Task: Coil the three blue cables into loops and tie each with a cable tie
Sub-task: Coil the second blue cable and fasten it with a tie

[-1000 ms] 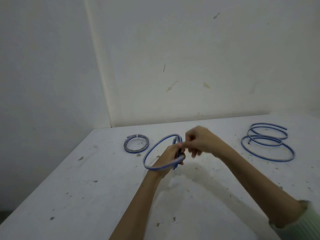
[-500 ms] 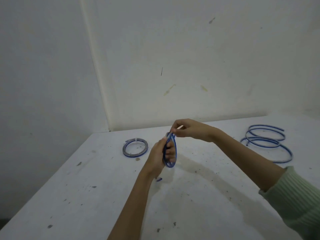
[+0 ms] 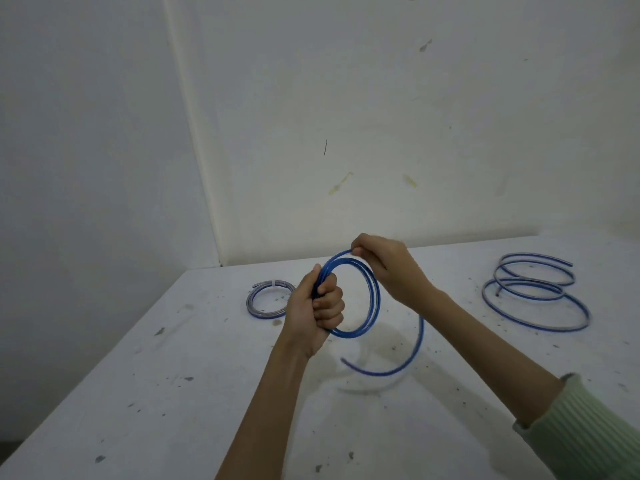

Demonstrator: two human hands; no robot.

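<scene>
I hold a blue cable (image 3: pixel 375 299) above the table as an upright coil of about two turns. My left hand (image 3: pixel 317 311) is fisted around the coil's left side. My right hand (image 3: pixel 388 268) pinches the cable at the top of the coil. Its loose tail curves down and forward under my right wrist, the end hanging just over the table. A small coiled cable (image 3: pixel 268 303) bound with a white cable tie lies flat at the back left. A third blue cable (image 3: pixel 535 296) lies in loose wide loops at the right.
The white table (image 3: pixel 173 393) is speckled with dirt; its left edge runs diagonally toward me. White walls meet in a corner just behind the table's far edge.
The coil has turned from edge-on to face me and has grown larger. My right hand has moved up to the top of the loop, and the tail now swings free below.
</scene>
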